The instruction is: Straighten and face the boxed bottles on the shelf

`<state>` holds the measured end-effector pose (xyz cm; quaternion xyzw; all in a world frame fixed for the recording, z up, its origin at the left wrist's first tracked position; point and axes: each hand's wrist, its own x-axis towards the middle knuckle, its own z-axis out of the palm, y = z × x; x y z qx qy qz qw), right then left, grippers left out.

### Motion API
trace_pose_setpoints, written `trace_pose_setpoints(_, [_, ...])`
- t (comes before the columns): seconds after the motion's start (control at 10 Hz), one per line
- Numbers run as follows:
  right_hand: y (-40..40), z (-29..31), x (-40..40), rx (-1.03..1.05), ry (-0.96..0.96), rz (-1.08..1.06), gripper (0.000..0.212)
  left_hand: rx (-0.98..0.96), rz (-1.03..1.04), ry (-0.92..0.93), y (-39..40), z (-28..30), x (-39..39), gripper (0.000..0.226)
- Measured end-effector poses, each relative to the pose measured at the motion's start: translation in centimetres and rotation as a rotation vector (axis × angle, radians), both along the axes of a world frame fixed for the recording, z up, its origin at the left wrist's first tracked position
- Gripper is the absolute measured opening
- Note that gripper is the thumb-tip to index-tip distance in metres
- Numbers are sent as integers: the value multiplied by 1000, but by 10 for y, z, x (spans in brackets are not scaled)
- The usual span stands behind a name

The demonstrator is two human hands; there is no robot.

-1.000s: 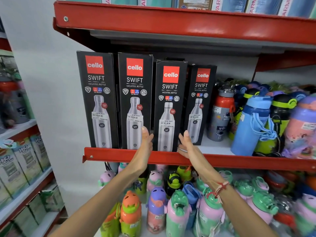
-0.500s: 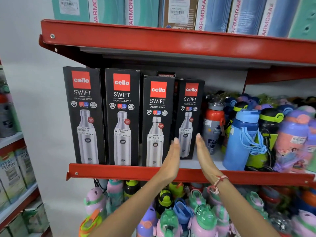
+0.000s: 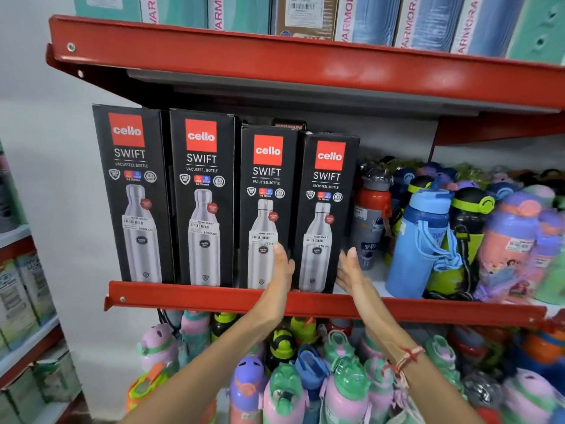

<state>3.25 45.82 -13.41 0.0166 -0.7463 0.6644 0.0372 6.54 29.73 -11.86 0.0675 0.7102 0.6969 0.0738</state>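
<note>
Four black boxed bottles stand in a row on the red-edged shelf (image 3: 198,296), labels facing me. The two on the left, the first box (image 3: 134,194) and the second box (image 3: 201,200), are taller. The third box (image 3: 266,185) and the rightmost box (image 3: 327,191) are shorter, and their fronts are about level at the shelf lip. My left hand (image 3: 282,267) lies flat against the rightmost box's lower left side, in front of the third box. My right hand (image 3: 350,270) presses its lower right side. The box is clasped between my palms.
Loose bottles crowd the shelf right of the boxes: a red-and-grey bottle (image 3: 371,215) closest, then a blue bottle (image 3: 419,240). The upper shelf (image 3: 275,62) hangs low over the boxes. Several children's bottles (image 3: 336,377) fill the shelf below. Another rack (image 3: 24,301) stands at left.
My hands moved from the third box to the rightmost one. That box came forward from its set-back spot to the shelf front, level with the third.
</note>
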Motion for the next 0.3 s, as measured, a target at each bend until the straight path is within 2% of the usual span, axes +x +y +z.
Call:
trace_pose_setpoints(0.1, [-1, 4, 9, 38, -16, 32, 136, -21, -72, 0, -7, 2, 11, 140])
trace_pose_setpoints(0.2, [-3, 14, 34, 120, -12, 17, 129, -74, -95, 3, -13, 6, 23, 148])
trace_pose_setpoints(0.3, [-11, 30, 55, 183, 33, -57, 102, 20, -99, -17, -12, 25, 28, 110])
